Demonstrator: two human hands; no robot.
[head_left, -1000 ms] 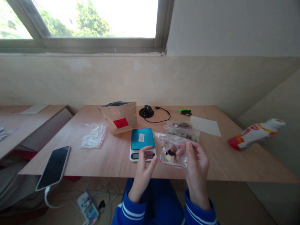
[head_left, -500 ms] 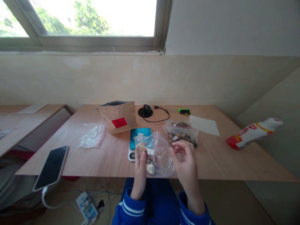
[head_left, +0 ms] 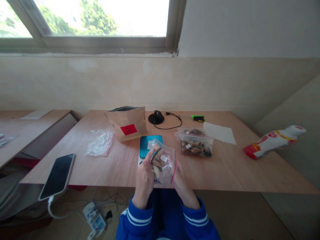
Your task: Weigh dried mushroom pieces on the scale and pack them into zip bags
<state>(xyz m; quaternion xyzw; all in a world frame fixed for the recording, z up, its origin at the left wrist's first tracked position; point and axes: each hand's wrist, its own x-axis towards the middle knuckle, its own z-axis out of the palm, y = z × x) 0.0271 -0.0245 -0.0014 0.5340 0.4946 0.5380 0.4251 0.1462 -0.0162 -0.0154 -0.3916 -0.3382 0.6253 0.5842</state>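
A clear zip bag (head_left: 163, 165) with dried brown pieces, a white label and a red zip strip is held up over the table's front edge. My left hand (head_left: 145, 175) grips its left side, thumb on the front. At the bag's right, zip-strip side is my right hand (head_left: 181, 180), its fingers mostly hidden behind the plastic. Behind the bag lies a kitchen scale (head_left: 146, 146) with a blue top, partly covered by it. To the right are filled zip bags (head_left: 196, 145) of similar dried pieces, with white labels.
A brown paper pouch (head_left: 128, 125) stands open behind the scale, beside flat clear bags (head_left: 100, 143). A phone (head_left: 57, 176) on a cable overhangs the front left edge. Further back are a black round stand (head_left: 156, 117), a screwdriver (head_left: 197, 118), white paper (head_left: 220, 132) and a tilted bottle (head_left: 273, 141).
My right hand has come down and left from beside the bag to its zip edge. The bag has turned, so its contents and label face me more, and its plastic looks less spread.
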